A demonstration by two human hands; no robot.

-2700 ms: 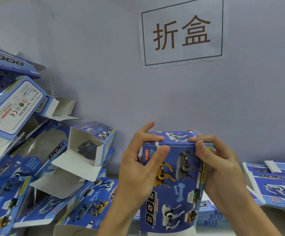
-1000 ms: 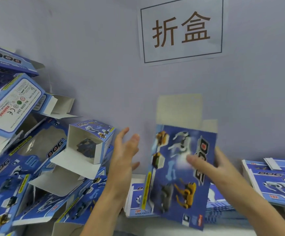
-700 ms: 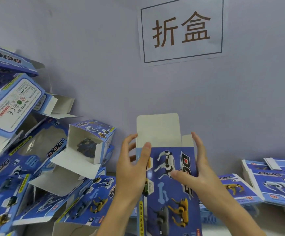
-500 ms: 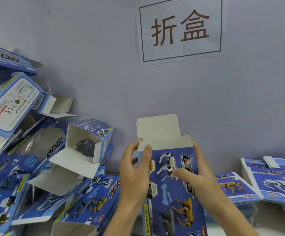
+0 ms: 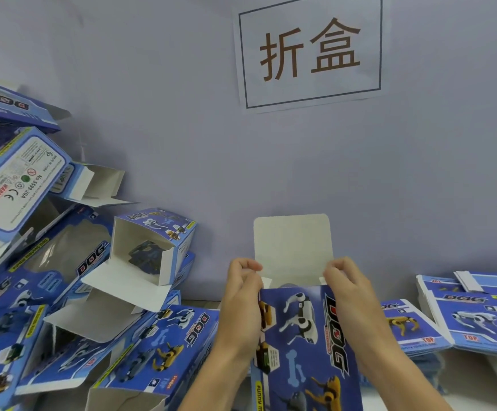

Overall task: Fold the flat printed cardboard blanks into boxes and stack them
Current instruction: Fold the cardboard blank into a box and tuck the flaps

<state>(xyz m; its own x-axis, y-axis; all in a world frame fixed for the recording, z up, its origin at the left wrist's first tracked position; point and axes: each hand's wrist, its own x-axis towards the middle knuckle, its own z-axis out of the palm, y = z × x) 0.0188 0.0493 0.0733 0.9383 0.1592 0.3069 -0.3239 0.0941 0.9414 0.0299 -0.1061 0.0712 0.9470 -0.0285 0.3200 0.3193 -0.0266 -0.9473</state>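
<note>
Standing upright between both hands, the blue printed cardboard box with robot-dog pictures (image 5: 306, 345) is the landmark, held close in front of the pale lilac wall (image 5: 271, 161). Its plain white top flap (image 5: 292, 247) points straight up, and the box's upper end is open. The left hand (image 5: 243, 301) has its grip closed, fingers curled and pinching the box's upper left corner beside a small side tab. The right hand (image 5: 349, 295) likewise has a closed grip, fingertips pinching the upper right corner at the other small tab. To the left of the box lies a leaning heap of folded blue boxes (image 5: 72, 286), several with open ends and white flaps sticking out, one showing a white warning label. To the right of the box, flat blue printed blanks (image 5: 478, 315) lie stacked on the surface (image 5: 460, 375), with a lower stack just beside the right wrist. Above the box, a white paper sign with brown characters (image 5: 309, 51) is stuck to the wall.
</note>
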